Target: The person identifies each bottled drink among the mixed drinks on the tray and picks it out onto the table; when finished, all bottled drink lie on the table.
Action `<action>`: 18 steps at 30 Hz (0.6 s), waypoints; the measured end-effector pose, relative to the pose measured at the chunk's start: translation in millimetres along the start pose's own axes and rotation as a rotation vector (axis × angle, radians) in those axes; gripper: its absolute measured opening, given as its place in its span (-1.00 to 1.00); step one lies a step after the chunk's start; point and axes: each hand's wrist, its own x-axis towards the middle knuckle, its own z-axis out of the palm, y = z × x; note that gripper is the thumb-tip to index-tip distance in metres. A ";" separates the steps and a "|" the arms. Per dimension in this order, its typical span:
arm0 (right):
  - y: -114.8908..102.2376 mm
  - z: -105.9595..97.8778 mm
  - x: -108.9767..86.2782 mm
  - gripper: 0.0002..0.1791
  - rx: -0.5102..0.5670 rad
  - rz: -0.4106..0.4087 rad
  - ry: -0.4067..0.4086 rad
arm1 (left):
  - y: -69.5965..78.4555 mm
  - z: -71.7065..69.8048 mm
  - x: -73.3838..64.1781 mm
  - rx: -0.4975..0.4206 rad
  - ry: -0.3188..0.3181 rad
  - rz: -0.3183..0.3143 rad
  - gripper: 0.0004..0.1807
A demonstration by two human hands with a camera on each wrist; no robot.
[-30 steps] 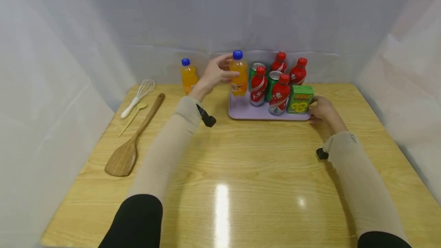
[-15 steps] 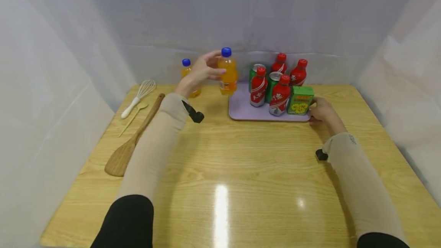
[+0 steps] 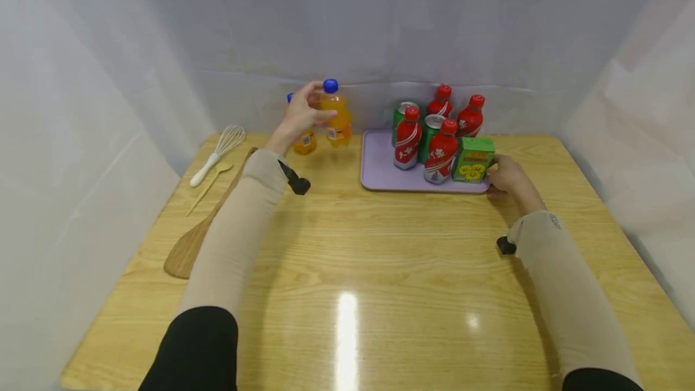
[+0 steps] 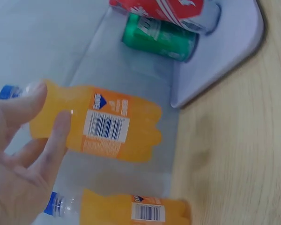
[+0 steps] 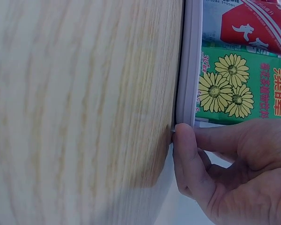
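Tray (image 3: 377,169) taken as landmark. It lay on the table (image 3: 412,258) and bore four red bottles (image 3: 407,142), two green cans (image 3: 428,139) and one box (image 3: 471,166), grouped over its middle and right, the box at the near right corner. The left end of the tray surface was bare.

Left hand (image 3: 301,116): thumb and fingers clamped on the upper part of an orange bottle (image 3: 339,131), just left of the tray. The bottle was near upright and, judging by the shadow below, off the table. A second orange bottle (image 4: 147,211) stood farther left of the tray, partly behind the left hand in the head view.

Right hand (image 3: 510,175): thumb and fingers pinched together on the tray rim at the near right corner, beside the box.

Progress, as judged: seven items were in place on the tray; both orange bottles were off it. Setting down the held bottle was not done. Whether it was bound to or from the tray could not be told from this moment.

Whisk (image 3: 210,162), spoon (image 3: 209,187) and spatula (image 3: 187,249) lay well left of the tray, touched by neither hand; the left sleeve hid part of the spatula.
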 end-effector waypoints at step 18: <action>1.1 0.0 1.2 -0.45 0.002 0.001 0.011 | -30.0 9.5 11.9 0.338 0.221 -0.033 -0.30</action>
